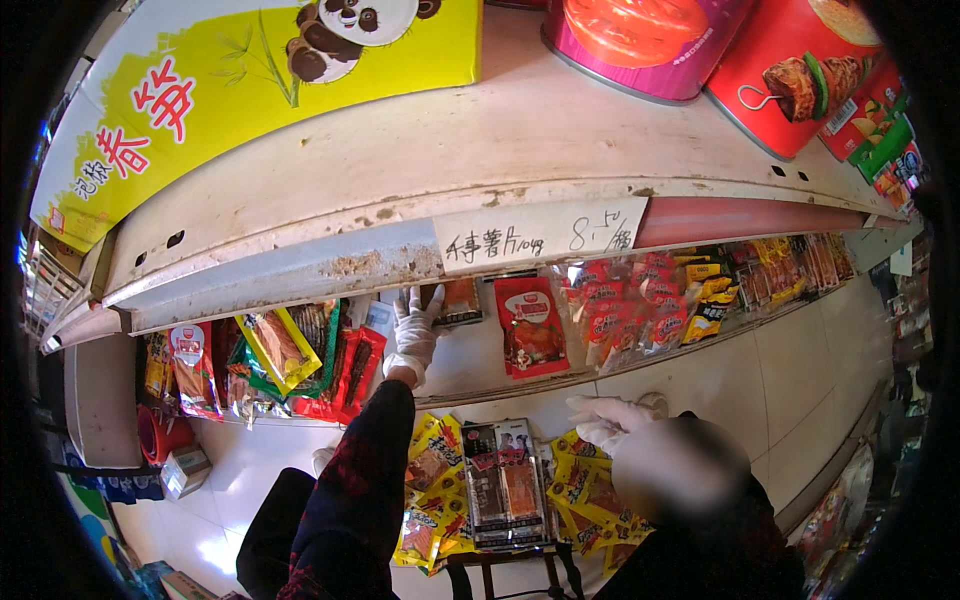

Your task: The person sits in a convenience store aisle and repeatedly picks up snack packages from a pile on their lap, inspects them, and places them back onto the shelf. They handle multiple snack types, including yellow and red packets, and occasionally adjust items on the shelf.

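Observation:
My left hand (416,326), in a white glove, reaches onto the lower shelf (465,364) with its fingers spread. Its fingertips are close beneath the upper shelf's edge, beside a dark flat food pack (459,301); whether they touch it I cannot tell. To its left lie red snack packets (364,367). My right hand (604,420), also gloved, hovers above the floor-side goods with nothing visible in it; a blurred patch covers its wrist. Below, between my arms, a stack of black-edged packs (506,484) rests among yellow snack packets (592,487).
The upper shelf (420,150) juts out above my hands, with a handwritten price tag (544,234) on its edge. It carries a yellow-green carton (300,67) and large canisters (637,45). A red packet (531,326) and bagged snacks (622,307) fill the lower shelf's right side.

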`<action>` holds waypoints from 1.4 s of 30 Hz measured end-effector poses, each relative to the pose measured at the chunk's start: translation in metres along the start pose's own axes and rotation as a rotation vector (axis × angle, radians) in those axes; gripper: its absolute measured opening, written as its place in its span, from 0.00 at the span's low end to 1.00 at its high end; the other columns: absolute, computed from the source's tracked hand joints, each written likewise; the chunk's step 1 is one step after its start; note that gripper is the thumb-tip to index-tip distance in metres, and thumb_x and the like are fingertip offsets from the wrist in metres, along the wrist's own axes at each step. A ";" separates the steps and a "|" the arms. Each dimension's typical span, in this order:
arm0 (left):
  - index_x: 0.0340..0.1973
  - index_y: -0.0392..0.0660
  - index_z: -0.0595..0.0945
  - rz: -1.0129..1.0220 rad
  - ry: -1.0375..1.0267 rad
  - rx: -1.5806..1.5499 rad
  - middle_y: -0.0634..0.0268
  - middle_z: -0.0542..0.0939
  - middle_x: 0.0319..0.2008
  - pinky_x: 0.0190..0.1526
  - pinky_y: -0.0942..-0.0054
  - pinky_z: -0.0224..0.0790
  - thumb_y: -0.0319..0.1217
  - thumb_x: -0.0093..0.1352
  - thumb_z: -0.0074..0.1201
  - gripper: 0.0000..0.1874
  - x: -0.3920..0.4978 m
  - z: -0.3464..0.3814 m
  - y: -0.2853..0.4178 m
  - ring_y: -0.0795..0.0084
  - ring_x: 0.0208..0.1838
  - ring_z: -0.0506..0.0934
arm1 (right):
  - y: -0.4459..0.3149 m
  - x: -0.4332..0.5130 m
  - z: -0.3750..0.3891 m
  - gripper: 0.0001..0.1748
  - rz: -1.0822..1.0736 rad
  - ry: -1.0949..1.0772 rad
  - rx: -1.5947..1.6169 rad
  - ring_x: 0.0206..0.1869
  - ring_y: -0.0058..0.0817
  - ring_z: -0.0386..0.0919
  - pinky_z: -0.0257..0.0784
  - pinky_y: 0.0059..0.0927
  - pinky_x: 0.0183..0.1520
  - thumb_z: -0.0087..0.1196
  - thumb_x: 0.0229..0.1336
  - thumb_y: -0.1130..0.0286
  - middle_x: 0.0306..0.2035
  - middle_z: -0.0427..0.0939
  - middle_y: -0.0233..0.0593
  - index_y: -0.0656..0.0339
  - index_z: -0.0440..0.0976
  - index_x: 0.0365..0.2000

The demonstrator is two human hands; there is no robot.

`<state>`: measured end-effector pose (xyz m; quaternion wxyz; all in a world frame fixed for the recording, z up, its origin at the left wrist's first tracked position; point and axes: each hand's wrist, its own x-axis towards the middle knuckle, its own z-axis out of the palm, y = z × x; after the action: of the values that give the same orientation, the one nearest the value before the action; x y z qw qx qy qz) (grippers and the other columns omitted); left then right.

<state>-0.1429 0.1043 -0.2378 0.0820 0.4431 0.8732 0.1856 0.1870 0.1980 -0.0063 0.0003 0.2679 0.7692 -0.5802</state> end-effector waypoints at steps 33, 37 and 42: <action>0.62 0.46 0.64 -0.171 -0.473 -0.755 0.57 0.65 0.61 0.62 0.70 0.56 0.27 0.62 0.58 0.33 -0.192 -0.244 0.096 0.71 0.56 0.69 | 0.173 0.007 0.143 0.36 0.816 -0.208 -0.225 0.40 0.40 0.77 0.73 0.35 0.43 0.53 0.51 0.43 0.36 0.78 0.53 0.76 0.72 0.34; 0.60 0.49 0.68 -0.405 -0.438 -0.950 0.59 0.62 0.63 0.61 0.74 0.55 0.25 0.62 0.58 0.30 -0.247 -0.265 0.109 0.73 0.62 0.59 | 0.215 -0.014 0.195 0.45 0.766 -0.178 -0.600 0.41 0.43 0.75 0.71 0.39 0.44 0.56 0.45 0.37 0.40 0.75 0.55 0.77 0.68 0.41; 0.59 0.40 0.67 -0.380 -0.295 -1.031 0.62 0.72 0.37 0.47 0.80 0.62 0.30 0.68 0.50 0.24 -0.246 -0.247 0.088 0.78 0.42 0.69 | 0.256 -0.007 0.206 0.48 1.133 -0.095 -0.354 0.56 0.39 0.69 0.66 0.34 0.55 0.63 0.36 0.37 0.55 0.69 0.46 0.68 0.68 0.49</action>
<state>-0.0077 -0.1081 0.0188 0.4409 0.2022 0.7131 0.5061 0.2343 0.0583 -0.3000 0.3892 0.6062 0.5906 -0.3637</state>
